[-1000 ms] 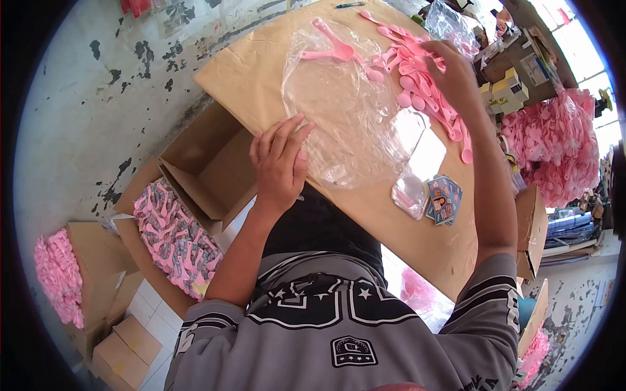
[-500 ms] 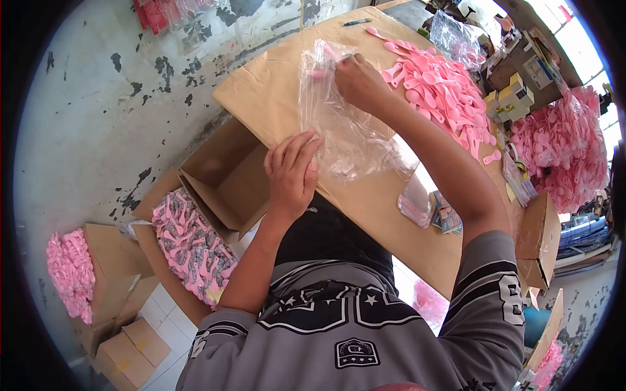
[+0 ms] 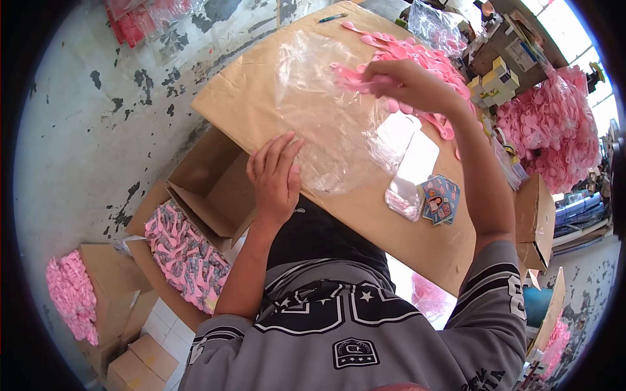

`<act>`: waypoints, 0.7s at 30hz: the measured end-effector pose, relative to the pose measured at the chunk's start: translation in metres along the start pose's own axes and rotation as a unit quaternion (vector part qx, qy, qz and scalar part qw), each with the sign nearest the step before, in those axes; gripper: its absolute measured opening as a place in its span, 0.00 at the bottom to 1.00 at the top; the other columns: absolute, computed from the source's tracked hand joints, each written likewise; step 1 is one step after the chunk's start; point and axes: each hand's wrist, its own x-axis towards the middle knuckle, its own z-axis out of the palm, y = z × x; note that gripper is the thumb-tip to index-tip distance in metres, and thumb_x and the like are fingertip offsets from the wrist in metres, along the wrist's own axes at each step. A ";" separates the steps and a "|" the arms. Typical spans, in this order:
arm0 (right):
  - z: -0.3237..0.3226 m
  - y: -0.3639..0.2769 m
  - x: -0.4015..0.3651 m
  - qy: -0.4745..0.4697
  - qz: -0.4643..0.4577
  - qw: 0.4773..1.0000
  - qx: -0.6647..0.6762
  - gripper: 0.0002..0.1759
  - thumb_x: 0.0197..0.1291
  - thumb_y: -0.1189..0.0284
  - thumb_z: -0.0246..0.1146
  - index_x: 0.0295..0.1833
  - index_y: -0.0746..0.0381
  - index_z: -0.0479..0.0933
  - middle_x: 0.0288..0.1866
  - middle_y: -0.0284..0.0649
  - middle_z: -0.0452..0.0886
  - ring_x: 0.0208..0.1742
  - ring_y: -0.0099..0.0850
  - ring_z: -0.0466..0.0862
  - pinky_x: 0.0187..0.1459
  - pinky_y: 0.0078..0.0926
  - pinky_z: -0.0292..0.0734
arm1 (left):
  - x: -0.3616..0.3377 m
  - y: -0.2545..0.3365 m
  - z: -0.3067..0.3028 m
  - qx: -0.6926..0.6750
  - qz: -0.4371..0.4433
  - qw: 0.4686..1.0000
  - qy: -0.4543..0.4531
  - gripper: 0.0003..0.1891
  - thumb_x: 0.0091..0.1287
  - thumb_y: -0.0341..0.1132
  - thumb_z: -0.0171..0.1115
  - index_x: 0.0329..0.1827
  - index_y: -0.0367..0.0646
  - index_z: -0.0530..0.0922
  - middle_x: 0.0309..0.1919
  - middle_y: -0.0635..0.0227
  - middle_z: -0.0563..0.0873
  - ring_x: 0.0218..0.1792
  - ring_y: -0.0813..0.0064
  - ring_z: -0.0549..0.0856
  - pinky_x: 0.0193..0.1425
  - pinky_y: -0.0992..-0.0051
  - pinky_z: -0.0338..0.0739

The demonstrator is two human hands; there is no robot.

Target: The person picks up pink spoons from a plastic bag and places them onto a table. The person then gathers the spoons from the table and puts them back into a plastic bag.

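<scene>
My left hand [image 3: 277,173] lies with its fingers stretched flat at the table's near edge, on the lower left corner of a clear plastic bag [image 3: 319,140]. The bag is spread over the brown-covered table. My right hand [image 3: 414,81] is closed around a few pink plastic spoons [image 3: 352,78], held over the right side of the bag; motion blurs them a little. Just beyond that hand a big pile of pink spoons [image 3: 447,62] covers the table, partly hidden by my hand and forearm.
Small printed cards [image 3: 441,199] lie beside shiny clear plastic sleeves [image 3: 404,199]. A pen [image 3: 333,17] rests at the far edge. Left of the table stand an open cardboard box [image 3: 212,189] and a box of packed spoons [image 3: 186,254]. Bagged pink spoons [image 3: 548,130] hang at right.
My right hand has moved right from the bag's upper part and now holds pink spoons beside the pile. The bag lies flatter. My left hand stays at its corner. The view has shifted slightly.
</scene>
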 end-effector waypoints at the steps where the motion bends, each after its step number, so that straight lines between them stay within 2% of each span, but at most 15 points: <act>1: -0.006 0.023 -0.008 0.042 -0.003 0.999 0.016 0.09 0.82 0.71 0.65 0.58 0.66 0.83 0.44 0.39 0.88 0.47 0.28 0.89 0.53 0.32 0.84 | 0.000 0.001 -0.001 0.001 0.000 1.000 0.000 0.24 0.84 0.41 0.49 0.76 0.49 0.84 0.79 0.67 0.82 0.81 0.60 0.74 0.89 0.52 0.53; 2: -0.014 0.048 -0.014 0.085 -0.006 0.996 0.032 0.10 0.83 0.70 0.65 0.58 0.66 0.82 0.42 0.36 0.87 0.46 0.25 0.87 0.53 0.30 0.83 | 0.001 0.002 -0.002 0.001 0.001 1.000 -0.001 0.24 0.84 0.40 0.50 0.76 0.49 0.84 0.79 0.67 0.82 0.81 0.60 0.74 0.89 0.52 0.53; 3: -0.031 0.058 -0.022 0.090 0.015 0.995 -0.026 0.10 0.84 0.70 0.65 0.59 0.65 0.82 0.42 0.35 0.85 0.46 0.24 0.86 0.52 0.29 0.83 | 0.001 0.002 -0.003 0.002 0.003 1.000 -0.002 0.24 0.84 0.40 0.50 0.76 0.49 0.84 0.79 0.67 0.81 0.81 0.60 0.74 0.89 0.52 0.53; 4: -0.034 0.071 -0.028 0.136 0.049 0.989 0.037 0.11 0.83 0.69 0.66 0.62 0.64 0.82 0.42 0.36 0.85 0.46 0.25 0.85 0.53 0.29 0.82 | 0.001 0.002 -0.002 0.004 0.005 1.000 0.000 0.24 0.84 0.40 0.50 0.76 0.49 0.84 0.79 0.66 0.82 0.81 0.60 0.74 0.89 0.52 0.53; 6: -0.040 0.089 -0.042 0.226 0.084 0.964 -0.110 0.13 0.82 0.68 0.67 0.64 0.62 0.83 0.46 0.40 0.89 0.48 0.27 0.87 0.55 0.30 0.83 | 0.000 0.000 0.000 0.009 0.007 1.000 0.001 0.24 0.84 0.40 0.50 0.76 0.49 0.84 0.78 0.66 0.82 0.80 0.60 0.74 0.89 0.52 0.53; 8: -0.024 0.120 -0.047 0.329 0.007 0.894 -0.305 0.16 0.79 0.66 0.71 0.65 0.60 0.84 0.52 0.43 0.91 0.50 0.36 0.89 0.57 0.37 0.84 | 0.000 0.001 0.001 0.004 0.009 1.000 0.003 0.23 0.84 0.40 0.51 0.75 0.48 0.84 0.77 0.65 0.82 0.80 0.60 0.74 0.89 0.52 0.53; 10: -0.015 0.110 -0.047 0.345 -0.026 0.883 -0.316 0.19 0.78 0.64 0.72 0.68 0.59 0.83 0.59 0.46 0.91 0.54 0.40 0.90 0.59 0.40 0.84 | 0.001 -0.001 0.002 -0.005 0.009 1.000 0.010 0.22 0.84 0.40 0.52 0.74 0.46 0.84 0.76 0.64 0.82 0.80 0.59 0.75 0.89 0.52 0.54; 12: 0.005 0.073 -0.050 0.279 -0.012 0.949 -0.146 0.22 0.81 0.64 0.70 0.73 0.58 0.81 0.65 0.47 0.90 0.60 0.38 0.89 0.62 0.39 0.84 | -0.001 -0.002 0.003 -0.019 0.008 1.000 0.016 0.21 0.83 0.41 0.54 0.71 0.45 0.85 0.73 0.62 0.82 0.78 0.58 0.76 0.88 0.52 0.55; 14: 0.022 0.024 -0.049 0.165 0.091 0.979 0.080 0.27 0.79 0.60 0.72 0.77 0.57 0.77 0.65 0.48 0.89 0.64 0.43 0.88 0.64 0.42 0.84 | 0.000 -0.002 0.003 -0.042 -0.001 0.999 0.024 0.20 0.81 0.41 0.57 0.70 0.47 0.85 0.72 0.64 0.83 0.78 0.59 0.76 0.87 0.50 0.55; 16: 0.055 0.004 -0.050 0.199 0.037 0.979 0.022 0.30 0.77 0.62 0.74 0.78 0.57 0.76 0.61 0.49 0.89 0.59 0.45 0.89 0.61 0.42 0.84 | 0.000 -0.001 0.004 -0.051 -0.004 0.998 0.025 0.19 0.80 0.41 0.60 0.68 0.48 0.85 0.70 0.64 0.83 0.77 0.60 0.77 0.87 0.50 0.55; 19: 0.084 0.007 -0.044 0.165 -0.031 0.984 -0.057 0.30 0.73 0.67 0.74 0.77 0.58 0.75 0.51 0.48 0.90 0.53 0.44 0.90 0.57 0.42 0.84 | 0.001 -0.001 0.002 -0.039 0.006 0.999 0.017 0.17 0.81 0.41 0.61 0.67 0.46 0.86 0.69 0.63 0.83 0.75 0.58 0.78 0.85 0.50 0.58; 21: 0.099 0.014 -0.032 0.102 -0.024 0.994 -0.032 0.28 0.71 0.70 0.73 0.74 0.59 0.78 0.47 0.46 0.90 0.52 0.44 0.91 0.55 0.42 0.84 | 0.003 0.003 -0.004 -0.025 0.018 0.999 0.011 0.16 0.83 0.39 0.61 0.66 0.43 0.86 0.69 0.60 0.84 0.73 0.55 0.79 0.83 0.51 0.63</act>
